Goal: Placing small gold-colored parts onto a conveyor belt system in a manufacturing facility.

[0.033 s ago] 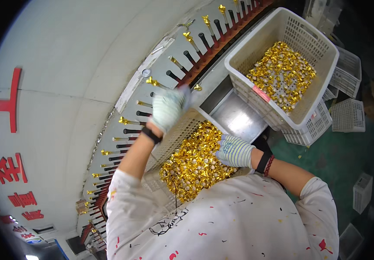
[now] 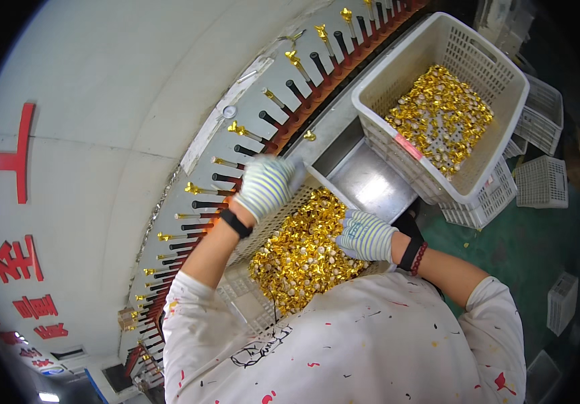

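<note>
My left hand (image 2: pixel 266 187), in a striped knit glove, hovers over the far left edge of the near crate, beside the row of upright rods. Its fingertips are smeared by motion, so I cannot see what they hold, if anything. My right hand (image 2: pixel 369 236), gloved the same way, rests at the right side of the heap of shiny gold-coloured parts (image 2: pixel 307 249), its fingers curled in against them. Whatever lies between those fingers is hidden. The parts fill a pale perforated plastic crate (image 2: pixel 239 293) in front of my body.
A larger white crate (image 2: pixel 404 158) with more gold parts stands at the right, above other crates (image 2: pixel 482 202). Between the two filled crates lies a metal tray (image 2: pixel 374 185). A curved rack of black-tipped and gold-tipped rods (image 2: pixel 273 120) runs along the left. One gold part (image 2: pixel 309 135) sits on the ledge.
My left hand has come down and slightly nearer, away from the rack's rods. My right hand stays at the heap, almost unmoved.
</note>
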Demonstrator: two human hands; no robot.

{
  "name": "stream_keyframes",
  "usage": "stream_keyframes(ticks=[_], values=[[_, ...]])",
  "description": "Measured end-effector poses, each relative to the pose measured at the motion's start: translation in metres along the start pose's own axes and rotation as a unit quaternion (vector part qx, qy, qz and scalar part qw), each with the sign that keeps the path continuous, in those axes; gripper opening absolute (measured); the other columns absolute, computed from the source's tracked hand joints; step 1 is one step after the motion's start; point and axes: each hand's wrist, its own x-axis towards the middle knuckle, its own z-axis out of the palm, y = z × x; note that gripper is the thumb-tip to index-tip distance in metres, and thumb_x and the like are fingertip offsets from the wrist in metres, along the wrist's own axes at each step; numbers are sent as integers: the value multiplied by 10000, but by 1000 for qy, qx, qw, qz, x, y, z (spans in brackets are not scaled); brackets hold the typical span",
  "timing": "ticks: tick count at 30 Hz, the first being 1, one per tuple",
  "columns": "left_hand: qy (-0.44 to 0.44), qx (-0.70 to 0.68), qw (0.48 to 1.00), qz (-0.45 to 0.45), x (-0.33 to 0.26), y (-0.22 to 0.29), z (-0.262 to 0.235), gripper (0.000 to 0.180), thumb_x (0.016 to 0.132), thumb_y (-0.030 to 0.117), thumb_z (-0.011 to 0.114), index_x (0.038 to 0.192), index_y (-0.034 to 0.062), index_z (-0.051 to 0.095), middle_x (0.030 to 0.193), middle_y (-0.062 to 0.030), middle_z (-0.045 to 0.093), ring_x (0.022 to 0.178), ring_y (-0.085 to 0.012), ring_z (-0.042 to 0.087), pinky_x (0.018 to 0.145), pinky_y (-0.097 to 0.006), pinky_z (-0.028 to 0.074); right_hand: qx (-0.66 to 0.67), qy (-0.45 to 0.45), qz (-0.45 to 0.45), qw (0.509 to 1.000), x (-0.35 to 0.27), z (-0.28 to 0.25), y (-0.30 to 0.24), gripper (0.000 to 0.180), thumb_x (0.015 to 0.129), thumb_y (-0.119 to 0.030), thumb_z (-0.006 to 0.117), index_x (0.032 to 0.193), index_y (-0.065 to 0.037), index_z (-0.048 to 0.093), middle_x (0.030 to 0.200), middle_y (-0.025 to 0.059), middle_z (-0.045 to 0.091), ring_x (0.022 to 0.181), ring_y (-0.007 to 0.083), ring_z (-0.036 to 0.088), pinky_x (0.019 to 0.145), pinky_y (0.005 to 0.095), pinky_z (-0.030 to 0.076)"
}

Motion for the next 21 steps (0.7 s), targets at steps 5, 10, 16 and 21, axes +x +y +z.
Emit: stream_keyframes(ticks=[5, 10, 16, 21], values=[[-25, -46, 998, -25, 13, -8, -7, 250, 905, 349, 546, 865, 135, 670, 615, -127, 598, 581, -328, 606, 570, -439, 472, 3, 46, -18, 999, -2, 5, -3, 157, 771, -245, 646, 828, -100, 668, 794, 140, 646, 841, 329, 636, 895, 423, 479], [247, 34, 968, -28, 150, -64, -10, 276, 885, 333, 560, 998, 101, 656, 755, -170, 636, 736, -364, 621, 715, -468, 485, -19, 75, -37, 996, 1, 5, -3, 129, 757, -216, 598, 684, -111, 611, 663, 68, 612, 716, 247, 603, 764, 361, 465], [49, 13, 987, -153, 204, -98, 10, 297, 913, 352, 497, 984, 105, 646, 936, -162, 683, 859, -353, 654, 751, -469, 515, -16, 48, -38, 998, 6, 1, -2, 152, 785, -227, 585, 709, -99, 615, 700, 76, 624, 750, 249, 614, 790, 359, 457], [217, 22, 974, -53, 98, -58, 19, 129, 857, 211, 549, 899, 91, 573, 638, -124, 605, 594, -326, 604, 520, -463, 444, -35, 10, -22, 999, 2, -7, -3, 167, 800, -219, 566, 718, -90, 633, 712, 83, 637, 760, 266, 621, 793, 376, 454]])
